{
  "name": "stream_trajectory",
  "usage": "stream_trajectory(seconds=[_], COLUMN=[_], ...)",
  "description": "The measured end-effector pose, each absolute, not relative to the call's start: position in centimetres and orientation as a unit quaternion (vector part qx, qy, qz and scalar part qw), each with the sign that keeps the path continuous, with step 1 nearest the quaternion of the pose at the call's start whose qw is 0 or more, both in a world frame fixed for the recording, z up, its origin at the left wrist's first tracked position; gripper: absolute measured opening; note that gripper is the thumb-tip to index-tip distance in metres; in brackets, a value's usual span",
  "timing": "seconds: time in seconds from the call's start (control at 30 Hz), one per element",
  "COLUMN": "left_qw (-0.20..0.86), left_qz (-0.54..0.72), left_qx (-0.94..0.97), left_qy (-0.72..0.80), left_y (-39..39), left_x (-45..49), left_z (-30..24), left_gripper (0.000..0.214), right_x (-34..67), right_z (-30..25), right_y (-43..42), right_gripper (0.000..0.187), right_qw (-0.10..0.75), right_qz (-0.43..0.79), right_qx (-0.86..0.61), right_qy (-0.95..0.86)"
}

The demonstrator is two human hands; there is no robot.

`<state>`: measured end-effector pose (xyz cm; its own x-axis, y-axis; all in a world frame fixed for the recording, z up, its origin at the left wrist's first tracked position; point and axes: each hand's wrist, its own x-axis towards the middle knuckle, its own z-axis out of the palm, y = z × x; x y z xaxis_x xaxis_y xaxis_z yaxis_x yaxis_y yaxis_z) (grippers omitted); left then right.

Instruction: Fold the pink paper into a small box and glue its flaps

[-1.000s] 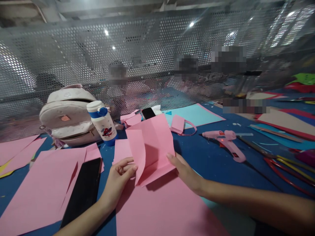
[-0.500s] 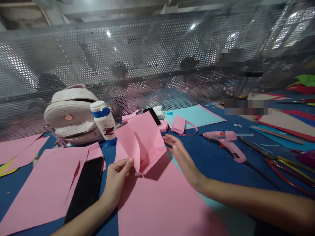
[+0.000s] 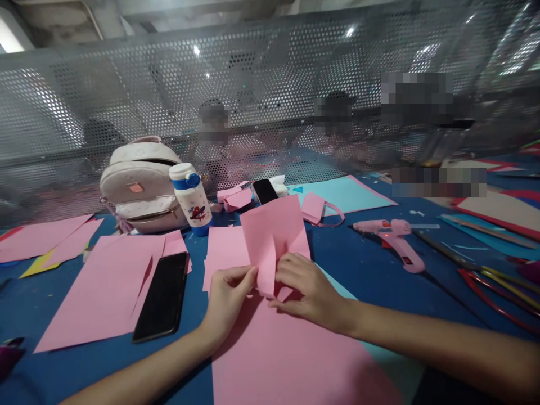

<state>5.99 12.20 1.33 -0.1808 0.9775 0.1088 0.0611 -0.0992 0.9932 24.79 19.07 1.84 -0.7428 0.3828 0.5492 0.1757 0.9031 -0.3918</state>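
I hold a folded pink paper piece (image 3: 274, 233) upright over a large pink sheet (image 3: 287, 354) on the blue table. My left hand (image 3: 230, 295) pinches its lower left edge, fingers closed on the paper. My right hand (image 3: 306, 289) grips the lower right part, fingers curled over the fold. The bottom of the folded piece is hidden between my hands.
A black phone (image 3: 162, 295) lies on pink sheets (image 3: 101, 287) at left. Behind stand a white backpack (image 3: 141, 185) and a white-and-blue bottle (image 3: 192, 197). A pink glue gun (image 3: 392, 236) lies at right, near sticks and coloured card. A perforated metal screen (image 3: 126, 90) bounds the far side.
My right hand, open and off the paper half a second ago, has come back and closed on the folded piece. The piece now stands narrower, more tightly folded. The camera view shifted slightly left.
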Motion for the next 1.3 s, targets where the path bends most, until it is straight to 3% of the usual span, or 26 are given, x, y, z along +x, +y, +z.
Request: stream_trajectory(seconds=[0.33, 0.87, 1.03, 1.3], left_qw=[0.473, 0.476, 0.446, 0.438], left_qz=[0.598, 0.583, 0.571, 0.528], left_qx=[0.414, 0.438, 0.475, 0.534], left_qy=[0.497, 0.492, 0.5, 0.494], left_y=[11.63, 11.97, 12.05, 12.02], left_x=[6.35, 6.08, 6.31, 6.6], left_z=[1.55, 1.47, 1.47, 1.1], left_gripper=[0.043, 0.028, 0.043, 0.049], right_x=[24.91, 24.62, 24.64, 24.64], right_z=[2.14, 1.66, 1.65, 1.28], right_y=[19.02, 19.69, 19.65, 19.85], right_gripper=[0.023, 0.027, 0.028, 0.03], right_qw=[0.365, 0.31, 0.295, 0.295], right_qz=[0.234, 0.327, 0.352, 0.399], right_qx=[-0.2, -0.181, -0.173, -0.186], right_qy=[-0.879, -0.874, -0.871, -0.848])
